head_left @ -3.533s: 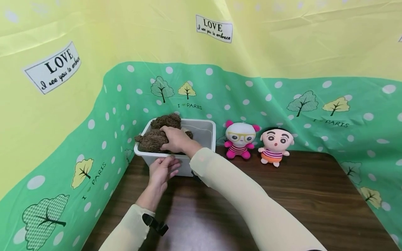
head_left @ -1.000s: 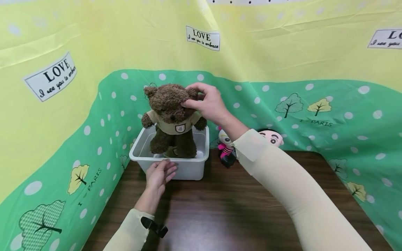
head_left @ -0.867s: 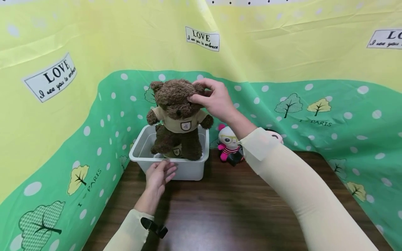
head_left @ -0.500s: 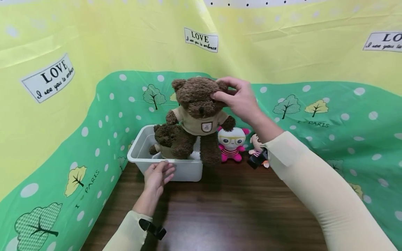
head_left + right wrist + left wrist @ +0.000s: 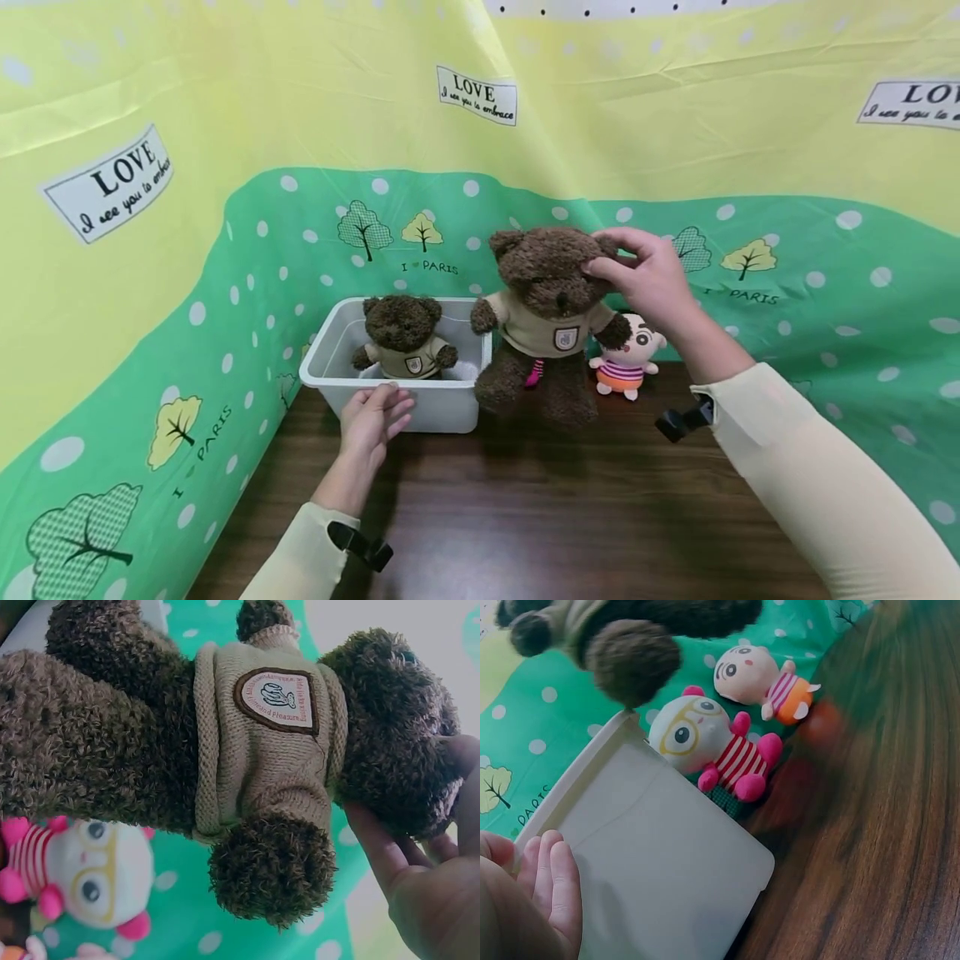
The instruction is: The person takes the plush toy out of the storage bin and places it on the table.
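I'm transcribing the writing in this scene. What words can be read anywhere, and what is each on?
"LOVE / I see you to embrace": white labels printed on the yellow-green plastic backdrop.
"I PARIS": under the printed trees on the backdrop.
Oval chest badge on the big brown teddy bear: too small to read.

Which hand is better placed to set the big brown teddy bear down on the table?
The right hand. It already grips the big brown plush teddy bear by its head, above the dark wooden table. The left hand rests against the white plastic bin, apart from that bear.
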Motion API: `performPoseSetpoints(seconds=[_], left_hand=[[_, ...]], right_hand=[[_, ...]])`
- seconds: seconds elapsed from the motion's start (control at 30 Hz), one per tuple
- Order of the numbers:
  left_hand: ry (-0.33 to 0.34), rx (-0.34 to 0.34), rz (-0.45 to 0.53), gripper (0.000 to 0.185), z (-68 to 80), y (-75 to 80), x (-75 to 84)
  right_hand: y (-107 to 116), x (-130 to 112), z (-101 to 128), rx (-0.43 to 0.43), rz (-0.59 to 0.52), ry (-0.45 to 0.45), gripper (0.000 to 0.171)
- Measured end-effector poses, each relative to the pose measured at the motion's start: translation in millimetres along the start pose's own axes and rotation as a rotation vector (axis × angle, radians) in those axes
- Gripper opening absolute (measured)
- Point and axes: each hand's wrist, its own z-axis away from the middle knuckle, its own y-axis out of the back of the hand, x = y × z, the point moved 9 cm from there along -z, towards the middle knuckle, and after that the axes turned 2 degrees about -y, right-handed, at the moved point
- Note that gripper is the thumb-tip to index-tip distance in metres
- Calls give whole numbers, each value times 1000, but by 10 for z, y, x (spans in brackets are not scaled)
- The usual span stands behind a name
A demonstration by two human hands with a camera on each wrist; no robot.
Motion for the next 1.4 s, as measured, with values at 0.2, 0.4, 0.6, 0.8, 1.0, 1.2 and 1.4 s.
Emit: performPoseSetpoints(seconds=[0.2,0.4,0.6,0.8,1.0,1.2,1.4], left_hand=[[3,8,10,25,-9,13,-4],[3,11,9,25,-14,17,1],[6,17,11,25,-25,23,-4],[8,18,3,25,-27,25,-23],[3,9,-7,25,-21,13,-28],[3,17,-15,24,-7,13,-23],[2,19,-15,24,-5,12,-18]], right_hand=[[108,350,160,-15,83,-37,32],[115,721,346,-27,113,-87,33],[22,1092,490,-85,76,-134,39],[-104,1385,607,-170,88,-130,38],[-148,1526,673,-186,153,-97,36],[-192,1665,738,-209,240,-95,36],[-261,1744,813,-238,290,-59,38]])
